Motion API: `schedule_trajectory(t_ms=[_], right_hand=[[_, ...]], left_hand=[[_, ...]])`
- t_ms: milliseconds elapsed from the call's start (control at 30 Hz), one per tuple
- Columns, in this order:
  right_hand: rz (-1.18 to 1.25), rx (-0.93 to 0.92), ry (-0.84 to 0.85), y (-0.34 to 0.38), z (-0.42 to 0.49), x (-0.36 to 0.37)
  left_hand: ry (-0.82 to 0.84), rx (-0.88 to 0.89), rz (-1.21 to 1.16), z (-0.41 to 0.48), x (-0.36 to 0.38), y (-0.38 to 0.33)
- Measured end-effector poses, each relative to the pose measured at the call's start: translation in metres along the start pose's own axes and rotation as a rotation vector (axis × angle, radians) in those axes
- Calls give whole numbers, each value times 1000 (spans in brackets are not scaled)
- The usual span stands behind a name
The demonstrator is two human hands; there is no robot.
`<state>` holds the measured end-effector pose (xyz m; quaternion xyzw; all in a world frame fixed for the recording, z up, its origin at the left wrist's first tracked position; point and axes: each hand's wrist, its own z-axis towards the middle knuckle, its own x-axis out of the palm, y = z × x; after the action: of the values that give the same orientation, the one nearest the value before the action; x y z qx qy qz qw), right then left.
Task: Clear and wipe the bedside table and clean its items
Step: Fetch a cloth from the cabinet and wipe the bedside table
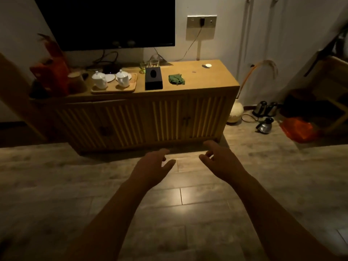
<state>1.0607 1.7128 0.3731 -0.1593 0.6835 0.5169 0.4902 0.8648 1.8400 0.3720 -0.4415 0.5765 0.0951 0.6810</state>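
Nearest, at 6 o'clock: two bare forearms stretched forward over the wooden floor (180, 196). Left grip (150, 166) open, fingers loosely spread, holding nothing. Right grip (222, 162) also open, fingers slightly curled, empty. Both well short of the table, touching nothing.

Beyond, at 12 o'clock: the table (207, 78) — a long slatted wooden cabinet under a dark television (105, 21). Along its top from 9 toward 3:
- a red-orange ornament (52, 72)
- a wooden tray (113, 90) carrying two white lidded cups (99, 80)
- a black tissue box (153, 79), long axis running 12 to 6
- a crumpled green cloth (176, 79) just beside the box on its 3 o'clock side
- a small white round object (208, 65), well apart toward 2 o'clock and too small to name

Behind the box, a clear drinking glass (154, 63).

Deciding relation: green cloth at about 1 o'clock from the left grip and 11 o'clock from the right, so almost midway between them, with the left looking slightly nearer. No real long axis to the cloth — a bunched heap, a little wider than deep.

Judged stage: approach only, with nothing cleared or wiped yet. Likely need: close the gap to the table first, then take the cloth or lift the items off.

Farthest, toward 3 o'clock on the floor: metal kettles (263, 127) near a pale round vase (235, 113).
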Motion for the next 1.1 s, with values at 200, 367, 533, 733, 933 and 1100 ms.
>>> schedule_trajectory(t_ms=[200,367,533,733,933,1100], right_hand=[[63,22,-8,-21,185,11],[61,36,62,-54,348,24],[54,84,135,-63,480,17],[69,142,199,-66,634,27],[132,274,159,-81,762,66],[163,530,188,-101,838,100]], left_hand=[[9,17,-44,184,-15,30],[-1,-37,-31,343,-16,46],[31,-77,-28,469,-29,57],[64,-80,-4,614,-49,87],[121,-9,-23,762,-41,115],[306,78,3,884,-12,131]])
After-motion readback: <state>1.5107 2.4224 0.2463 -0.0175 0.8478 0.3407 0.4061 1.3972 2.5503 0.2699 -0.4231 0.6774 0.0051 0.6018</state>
